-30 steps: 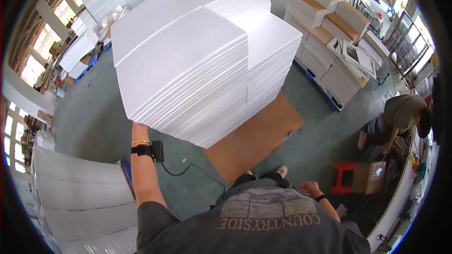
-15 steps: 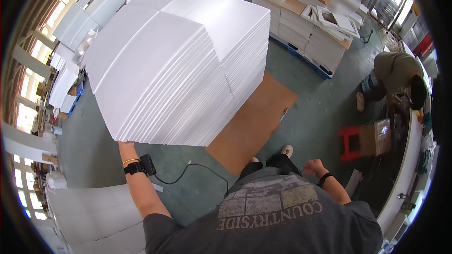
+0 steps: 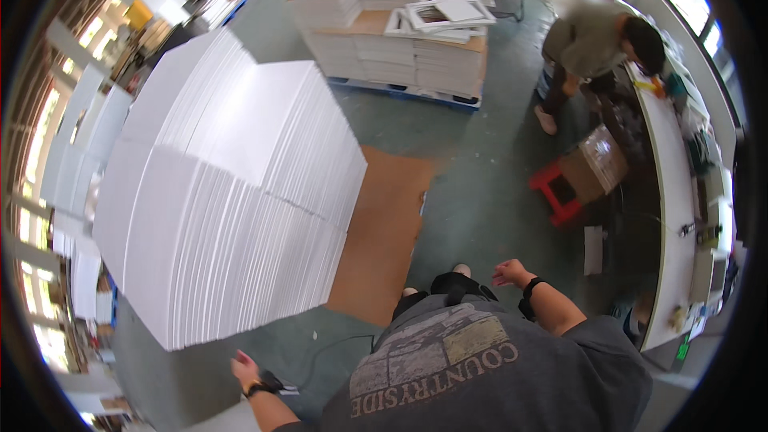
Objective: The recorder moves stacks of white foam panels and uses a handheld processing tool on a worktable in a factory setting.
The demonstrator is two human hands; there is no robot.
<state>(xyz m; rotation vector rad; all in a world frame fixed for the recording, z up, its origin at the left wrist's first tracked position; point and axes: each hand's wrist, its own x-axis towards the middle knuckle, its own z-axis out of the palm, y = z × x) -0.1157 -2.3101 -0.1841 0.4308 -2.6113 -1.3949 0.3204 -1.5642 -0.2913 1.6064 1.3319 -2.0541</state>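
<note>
My left hand point(image 3: 246, 371) is low in the view, just beyond the near bottom corner of a tall stack of white sheets point(image 3: 264, 232). It is apart from the stack, empty, with fingers outstretched. A black device with a cable point(image 3: 270, 384) is strapped at that wrist. My right hand point(image 3: 510, 274) hangs over the floor in front of my body, loosely bent and holding nothing I can see. Around that wrist goes a dark band point(image 3: 531, 288). The stack stands beside a brown cardboard sheet point(image 3: 376, 232) on the floor.
Farther off, white stacks with brown tops point(image 3: 368, 40) rest on a blue pallet point(image 3: 400, 93), white frames point(image 3: 448, 14) on top. At the right a co-worker point(image 3: 592, 40) bends beside a long bench point(image 3: 668, 184). A carton point(image 3: 596, 162) sits by a red stool point(image 3: 554, 192).
My left hand has come away from the stack's lower corner. The view has swung to the right, so the stack appears farther left and lower. The co-worker shows nearer the middle.
</note>
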